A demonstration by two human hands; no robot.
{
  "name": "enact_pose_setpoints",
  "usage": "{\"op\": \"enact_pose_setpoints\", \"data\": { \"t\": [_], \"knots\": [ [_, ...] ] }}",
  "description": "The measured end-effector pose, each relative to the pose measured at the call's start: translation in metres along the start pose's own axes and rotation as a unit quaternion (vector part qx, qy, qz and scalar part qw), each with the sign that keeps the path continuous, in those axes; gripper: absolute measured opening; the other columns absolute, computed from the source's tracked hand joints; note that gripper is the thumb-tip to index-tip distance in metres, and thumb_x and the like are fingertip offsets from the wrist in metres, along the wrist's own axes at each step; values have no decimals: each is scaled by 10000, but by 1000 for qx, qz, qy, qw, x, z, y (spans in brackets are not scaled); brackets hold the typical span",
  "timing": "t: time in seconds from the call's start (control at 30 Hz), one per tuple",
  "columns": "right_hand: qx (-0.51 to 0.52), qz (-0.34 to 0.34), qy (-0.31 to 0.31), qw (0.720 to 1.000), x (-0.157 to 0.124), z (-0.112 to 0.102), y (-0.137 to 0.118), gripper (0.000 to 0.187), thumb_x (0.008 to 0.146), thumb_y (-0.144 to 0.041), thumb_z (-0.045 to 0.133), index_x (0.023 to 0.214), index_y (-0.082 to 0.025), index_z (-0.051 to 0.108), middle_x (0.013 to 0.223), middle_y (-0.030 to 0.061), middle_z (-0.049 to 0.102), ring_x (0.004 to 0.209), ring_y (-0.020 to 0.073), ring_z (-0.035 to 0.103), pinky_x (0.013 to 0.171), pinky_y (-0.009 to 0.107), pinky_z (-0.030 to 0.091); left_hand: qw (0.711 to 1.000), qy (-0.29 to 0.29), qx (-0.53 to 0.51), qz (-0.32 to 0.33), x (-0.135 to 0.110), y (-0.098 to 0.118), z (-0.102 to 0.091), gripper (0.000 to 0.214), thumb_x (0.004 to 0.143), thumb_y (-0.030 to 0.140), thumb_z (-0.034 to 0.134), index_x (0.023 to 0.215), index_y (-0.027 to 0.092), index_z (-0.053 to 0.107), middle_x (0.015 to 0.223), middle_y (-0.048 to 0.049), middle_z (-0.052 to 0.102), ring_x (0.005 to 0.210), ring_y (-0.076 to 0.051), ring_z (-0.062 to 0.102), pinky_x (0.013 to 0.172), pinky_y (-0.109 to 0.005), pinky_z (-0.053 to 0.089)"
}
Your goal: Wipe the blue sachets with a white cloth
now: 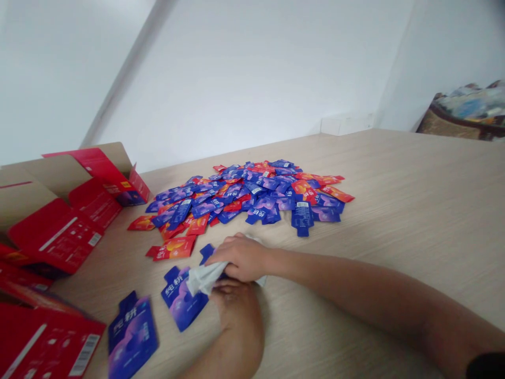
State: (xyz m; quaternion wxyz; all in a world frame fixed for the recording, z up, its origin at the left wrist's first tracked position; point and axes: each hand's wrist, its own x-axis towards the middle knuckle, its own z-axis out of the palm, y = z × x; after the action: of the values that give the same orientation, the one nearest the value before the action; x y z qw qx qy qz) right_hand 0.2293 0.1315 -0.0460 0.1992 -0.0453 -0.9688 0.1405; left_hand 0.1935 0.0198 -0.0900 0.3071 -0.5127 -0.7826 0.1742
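Observation:
My right hand (243,257) is closed on a crumpled white cloth (207,277). The cloth lies across a blue pouch (206,253), whose narrow neck shows to the left of my fingers. Just below, my left hand (232,296) has its fingers bent in at that pouch's lower end, partly hidden by my right hand and the cloth. A blue-purple pouch (183,302) with white lettering lies flat beside the cloth, partly covered by it. Farther left, another blue-purple pouch (133,337) lies flat.
A wide heap of blue and red pouches (252,189) spreads behind my hands. A red pouch (175,247) lies near its front edge. Open red cartons (59,237) line the left side. A white box (347,124) stands by the wall on the pale wooden table (394,210).

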Motion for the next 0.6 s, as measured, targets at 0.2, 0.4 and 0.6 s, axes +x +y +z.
{"op": "enact_pose_setpoints", "data": {
  "t": [0.2,0.4,0.6],
  "knots": [
    [-51,38,-42,997,0,5,13,373,793,-219,506,1154,-279,581,1072,21,659,968,226,525,823,387,330,999,-2,43,8,-2,1,3,401,779,-3,296,1004,-2,627,886,-257,696,754,-288,679,694,-402,471],
    [-80,126,10,989,-3,-5,25,322,831,-222,488,1132,-258,594,1052,50,656,1001,236,508,837,391,311,995,43,85,21,-4,2,7,339,775,35,363,994,49,622,853,-245,702,711,-285,678,631,-382,480],
    [-27,40,56,997,-1,-12,0,379,812,-190,489,1179,-247,565,1124,15,637,1030,198,506,892,362,305,999,20,40,13,-2,0,7,372,772,11,335,974,32,647,857,-253,702,700,-286,677,600,-367,472]
  ]
}}
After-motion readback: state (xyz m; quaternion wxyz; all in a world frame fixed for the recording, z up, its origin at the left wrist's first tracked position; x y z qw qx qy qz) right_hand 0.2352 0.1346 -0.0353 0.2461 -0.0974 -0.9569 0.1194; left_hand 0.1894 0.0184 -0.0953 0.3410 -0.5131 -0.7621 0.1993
